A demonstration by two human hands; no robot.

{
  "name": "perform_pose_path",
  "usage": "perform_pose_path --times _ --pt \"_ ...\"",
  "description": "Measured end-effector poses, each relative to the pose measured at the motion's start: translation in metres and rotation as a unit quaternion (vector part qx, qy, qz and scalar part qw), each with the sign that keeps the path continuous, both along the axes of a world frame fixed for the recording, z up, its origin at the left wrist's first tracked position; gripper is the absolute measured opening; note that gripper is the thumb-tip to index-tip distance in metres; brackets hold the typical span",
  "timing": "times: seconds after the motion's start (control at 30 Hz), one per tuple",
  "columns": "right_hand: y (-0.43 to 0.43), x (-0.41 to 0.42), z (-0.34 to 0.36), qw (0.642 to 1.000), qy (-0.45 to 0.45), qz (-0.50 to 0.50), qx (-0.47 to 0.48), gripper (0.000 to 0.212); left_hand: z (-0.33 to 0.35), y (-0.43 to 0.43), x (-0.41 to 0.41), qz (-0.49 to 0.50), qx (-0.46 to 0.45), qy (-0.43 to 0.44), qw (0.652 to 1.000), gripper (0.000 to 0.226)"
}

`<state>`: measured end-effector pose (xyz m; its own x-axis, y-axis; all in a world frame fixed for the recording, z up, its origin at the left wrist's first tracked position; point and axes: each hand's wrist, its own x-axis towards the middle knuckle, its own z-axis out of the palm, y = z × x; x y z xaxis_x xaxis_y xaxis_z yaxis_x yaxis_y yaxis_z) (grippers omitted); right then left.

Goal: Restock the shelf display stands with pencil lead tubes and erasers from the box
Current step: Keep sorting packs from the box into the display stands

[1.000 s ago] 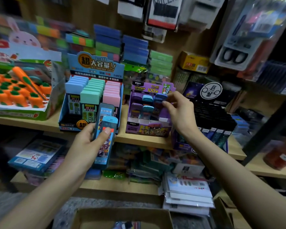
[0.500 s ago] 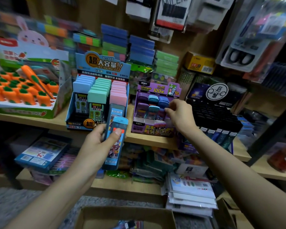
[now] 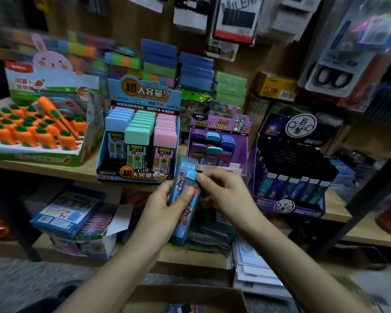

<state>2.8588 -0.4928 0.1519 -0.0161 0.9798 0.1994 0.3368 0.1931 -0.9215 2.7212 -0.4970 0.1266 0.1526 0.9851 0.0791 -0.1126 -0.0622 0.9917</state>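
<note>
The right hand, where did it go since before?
The right hand left the purple display stand and came back down to the lead tubes, now pinching the top one's blue cap. The left hand still grips the tubes; the stand stayed put.

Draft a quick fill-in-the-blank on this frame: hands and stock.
1. The left hand grips flat blue plastic lead tubes; the right hand pinches the front tube's ____.
2. Orange carrot-shaped erasers sit ____ of the blue cardboard display stand.
3. That stand's middle column has ____ caps.
4. The brown cardboard box lies ____ the hands.
Missing: cap; left; green; below.
</note>
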Motion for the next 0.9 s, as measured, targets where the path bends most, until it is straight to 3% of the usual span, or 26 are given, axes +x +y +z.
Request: perform_pose_path --times 0.2,0.27,0.43,0.6,0.9 --pt "0.024 0.04 0.038 0.99 0.042 -0.106 0.079 0.019 0.003 0.015 -0.005 0.056 -0.031 0.011 0.998 0.015" --pt "0.036 0.051 0.053 0.989 0.007 -0.11 0.095 0.016 0.003 0.019 -0.008 0.07 -0.022 0.019 0.997 0.019" --pt "0.064 0.064 0.066 0.958 -0.214 -0.129 0.143 0.01 0.003 0.023 -0.016 0.055 0.009 0.025 0.998 0.022" --pt "0.074 0.078 0.071 0.939 -0.254 -0.144 0.184 0.011 0.002 0.029 -0.023 0.049 0.036 0.056 0.997 0.017" --pt "0.089 0.08 0.056 0.944 -0.249 -0.147 0.158 0.011 -0.005 0.036 -0.013 0.075 0.015 0.041 0.996 0.014"
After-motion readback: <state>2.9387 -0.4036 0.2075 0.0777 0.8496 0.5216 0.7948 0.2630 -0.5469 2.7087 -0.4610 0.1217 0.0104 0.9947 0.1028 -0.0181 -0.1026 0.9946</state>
